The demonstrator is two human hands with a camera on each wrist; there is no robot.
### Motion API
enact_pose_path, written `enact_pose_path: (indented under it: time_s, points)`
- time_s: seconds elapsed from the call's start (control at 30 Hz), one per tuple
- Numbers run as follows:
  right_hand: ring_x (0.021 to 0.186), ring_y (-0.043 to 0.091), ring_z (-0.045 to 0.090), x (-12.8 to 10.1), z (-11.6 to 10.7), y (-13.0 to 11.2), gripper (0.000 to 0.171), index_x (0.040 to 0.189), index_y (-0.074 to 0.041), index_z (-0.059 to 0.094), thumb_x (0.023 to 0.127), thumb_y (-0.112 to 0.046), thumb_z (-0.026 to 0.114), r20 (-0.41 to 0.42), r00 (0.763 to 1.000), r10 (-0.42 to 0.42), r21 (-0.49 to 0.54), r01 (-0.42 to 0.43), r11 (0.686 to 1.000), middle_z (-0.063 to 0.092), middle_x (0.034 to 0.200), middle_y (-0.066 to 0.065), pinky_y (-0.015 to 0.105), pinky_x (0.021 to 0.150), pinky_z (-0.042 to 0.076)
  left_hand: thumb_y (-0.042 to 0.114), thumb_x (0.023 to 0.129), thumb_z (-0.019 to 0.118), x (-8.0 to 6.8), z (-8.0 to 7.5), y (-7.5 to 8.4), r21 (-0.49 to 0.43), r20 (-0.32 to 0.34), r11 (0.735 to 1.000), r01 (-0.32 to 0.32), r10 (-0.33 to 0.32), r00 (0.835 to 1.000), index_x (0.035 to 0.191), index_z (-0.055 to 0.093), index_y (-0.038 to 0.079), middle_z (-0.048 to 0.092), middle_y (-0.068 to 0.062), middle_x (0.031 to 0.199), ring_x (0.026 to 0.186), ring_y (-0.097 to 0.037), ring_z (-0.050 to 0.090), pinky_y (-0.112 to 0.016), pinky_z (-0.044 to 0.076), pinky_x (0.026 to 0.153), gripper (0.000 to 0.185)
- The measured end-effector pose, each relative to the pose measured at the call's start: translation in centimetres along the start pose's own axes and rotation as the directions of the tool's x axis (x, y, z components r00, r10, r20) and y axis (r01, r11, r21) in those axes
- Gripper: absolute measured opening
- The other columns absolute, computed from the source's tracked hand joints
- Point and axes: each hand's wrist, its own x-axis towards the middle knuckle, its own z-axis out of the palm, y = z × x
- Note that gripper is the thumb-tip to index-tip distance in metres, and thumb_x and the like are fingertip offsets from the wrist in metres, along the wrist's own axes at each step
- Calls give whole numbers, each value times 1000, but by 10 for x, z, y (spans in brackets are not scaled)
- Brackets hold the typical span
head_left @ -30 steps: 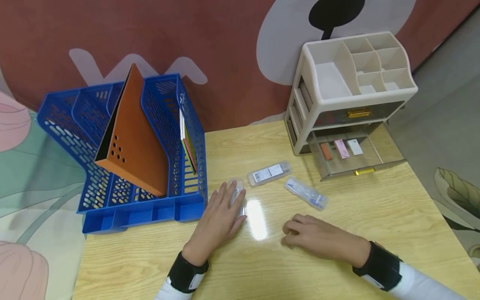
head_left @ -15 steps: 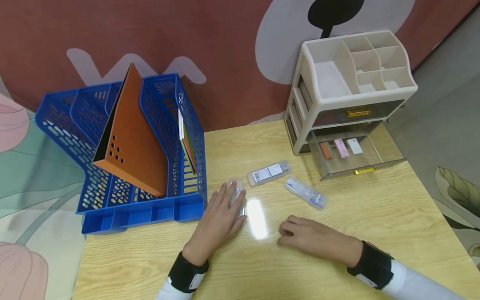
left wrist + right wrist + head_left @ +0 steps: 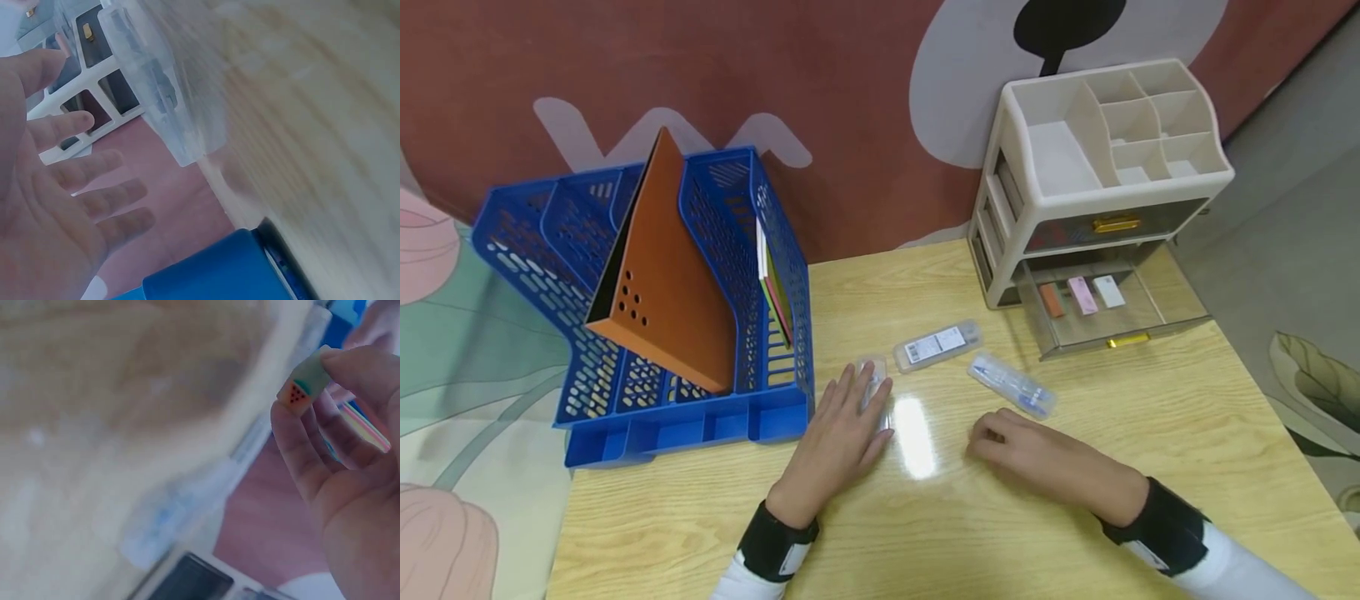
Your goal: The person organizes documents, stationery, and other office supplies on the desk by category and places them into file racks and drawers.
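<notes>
The right hand (image 3: 1037, 458) is drifting a little to the right along the counter (image 3: 1150, 400), nearer the clear pen case (image 3: 1011, 385), while pinching a small watermelon-print eraser (image 3: 301, 386) between thumb and fingertips. The left hand (image 3: 842, 433) is staying put, fingers spread flat over another small clear case (image 3: 874, 377) beside the blue file rack (image 3: 685, 333). With one hand anchored, the work seems to be shifting toward the right-hand items.

Both hands were bare. Each wrist wore a broad black strap carrying a small white label, the left hand (image 3: 838, 433) and right hand (image 3: 1037, 458) alike, with white sleeves showing behind the straps.
</notes>
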Motion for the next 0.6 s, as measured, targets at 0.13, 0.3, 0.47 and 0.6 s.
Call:
enact_pose_path:
  time_s: [0.13,0.3,0.47,0.6]
  points:
    - [107,16,60,0,-12,1,46,121,-12,65,115,-25,21,-153,983,-101,-104,85,991,63,119,3,33,87,56,42,100,65,0,2,-1,10,-12,1000,4,-4,1000,154,49,12,38,-21,163,152,-45,34,-62,37,119,63]
    - [102,14,61,4,-33,-2,41,118,-15,69,115,-26,30,-285,953,-100,-152,58,987,65,114,2,30,82,56,44,100,64,-2,3,-3,26,-25,1000,12,-12,1000,155,47,13,36,-22,164,153,-46,31,-64,35,118,66]
    - [96,17,64,3,-58,-2,40,120,-12,73,113,-32,39,-376,925,-48,-179,-22,984,68,110,7,33,75,59,48,99,64,-5,3,-5,26,-21,999,24,-23,999,157,44,14,34,-21,166,153,-46,30,-65,34,119,70]
    - [96,23,68,2,-76,3,45,118,-7,75,112,-34,40,-436,900,-25,-210,-75,975,69,110,12,34,76,59,49,99,63,-6,2,-6,15,-9,1000,25,-25,1000,158,44,15,32,-21,166,154,-46,29,-65,33,119,71]
